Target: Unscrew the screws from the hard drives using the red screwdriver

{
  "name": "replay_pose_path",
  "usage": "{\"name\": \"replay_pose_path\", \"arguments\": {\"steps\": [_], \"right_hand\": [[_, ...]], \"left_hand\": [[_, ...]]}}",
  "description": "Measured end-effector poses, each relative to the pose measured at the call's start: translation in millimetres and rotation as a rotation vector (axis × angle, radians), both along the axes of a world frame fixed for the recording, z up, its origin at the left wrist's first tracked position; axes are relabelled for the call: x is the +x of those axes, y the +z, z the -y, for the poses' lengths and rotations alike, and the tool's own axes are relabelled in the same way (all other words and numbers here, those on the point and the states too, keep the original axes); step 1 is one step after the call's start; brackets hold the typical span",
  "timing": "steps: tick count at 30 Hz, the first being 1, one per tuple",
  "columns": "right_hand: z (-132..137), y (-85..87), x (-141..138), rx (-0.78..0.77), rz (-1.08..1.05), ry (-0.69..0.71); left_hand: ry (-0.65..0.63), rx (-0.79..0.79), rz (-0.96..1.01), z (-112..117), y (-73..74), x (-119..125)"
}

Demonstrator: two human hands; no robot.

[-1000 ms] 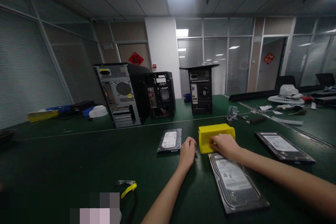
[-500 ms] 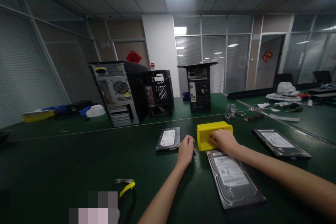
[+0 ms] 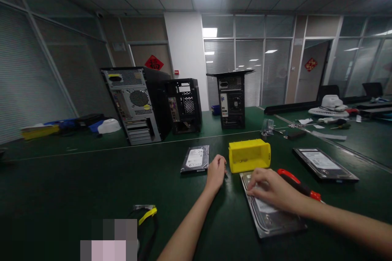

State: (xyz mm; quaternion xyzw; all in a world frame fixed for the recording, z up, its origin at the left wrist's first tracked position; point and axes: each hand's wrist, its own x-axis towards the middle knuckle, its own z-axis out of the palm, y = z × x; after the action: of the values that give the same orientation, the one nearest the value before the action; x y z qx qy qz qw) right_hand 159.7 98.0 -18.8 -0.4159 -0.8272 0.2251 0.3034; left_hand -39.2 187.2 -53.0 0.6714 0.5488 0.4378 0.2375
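Observation:
My right hand (image 3: 272, 192) rests over the near hard drive (image 3: 272, 222), which lies flat on the green table. Its fingers are curled down, with the tips pinched together on the drive's label. What they hold is too small to make out. Behind that hand lies a red-and-black screwdriver (image 3: 298, 185). A yellow plastic bin (image 3: 249, 155) stands just beyond the drive. My left hand (image 3: 216, 173) sits on the table left of the bin in a loose fist, with its fingers hidden. A second hard drive (image 3: 196, 158) lies to its left.
A third hard drive (image 3: 324, 164) lies to the right. Three computer cases (image 3: 134, 104) (image 3: 185, 106) (image 3: 232, 102) stand at the back of the table. A yellow-and-black strap (image 3: 147, 216) lies near the front edge. Tools and a white fan (image 3: 329, 106) sit far right.
My right hand has come back from the yellow bin to the near hard drive, uncovering the screwdriver. My left hand has stayed put. The view has tilted slightly.

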Motion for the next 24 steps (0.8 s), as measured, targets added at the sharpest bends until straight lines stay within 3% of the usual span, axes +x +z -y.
{"name": "replay_pose_path", "arguments": {"steps": [10, 16, 24], "right_hand": [[5.4, -0.1, -2.0, -0.010, 0.058, 0.026], [2.1, -0.3, -1.2, -0.060, -0.013, 0.025], [-1.9, 7.3, 0.6, -0.122, -0.046, 0.161]], "left_hand": [[-0.005, -0.013, 0.004, -0.9, -1.0, -0.3], [-0.016, -0.011, -0.004, -1.5, -0.9, -1.3], [-0.024, -0.013, -0.022, -2.6, -0.9, -1.4]]}}
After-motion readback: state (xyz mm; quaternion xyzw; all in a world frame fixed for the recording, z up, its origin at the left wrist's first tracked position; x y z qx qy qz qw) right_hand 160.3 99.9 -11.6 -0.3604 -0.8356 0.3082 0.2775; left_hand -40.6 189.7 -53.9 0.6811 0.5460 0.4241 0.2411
